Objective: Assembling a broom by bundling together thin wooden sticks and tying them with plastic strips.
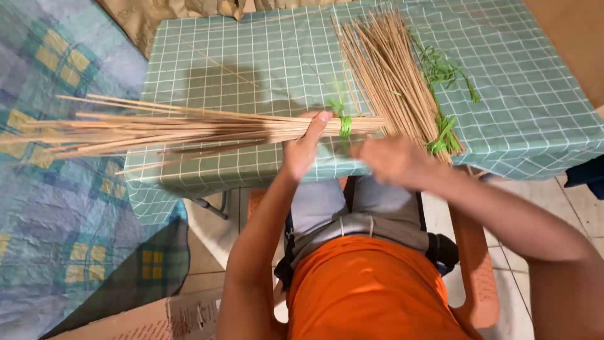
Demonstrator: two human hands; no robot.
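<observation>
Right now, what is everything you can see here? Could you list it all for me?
tied stick bundle: one, tan, held across the table, fanning out to the left
green tie: one, wrapped around the bundle beside the left hand
loose sticks: one pile, tan, lying on the table
green strips: several, scattered to the right of the loose sticks
tablecloth: one, green with a white grid, covering the table
blanket: one, blue with yellow checks, at left
chair: one, orange, under the person
cardboard: one piece, brown, bottom left
left hand: grips the bundle
right hand: blurred, near the bundle's tied end
</observation>
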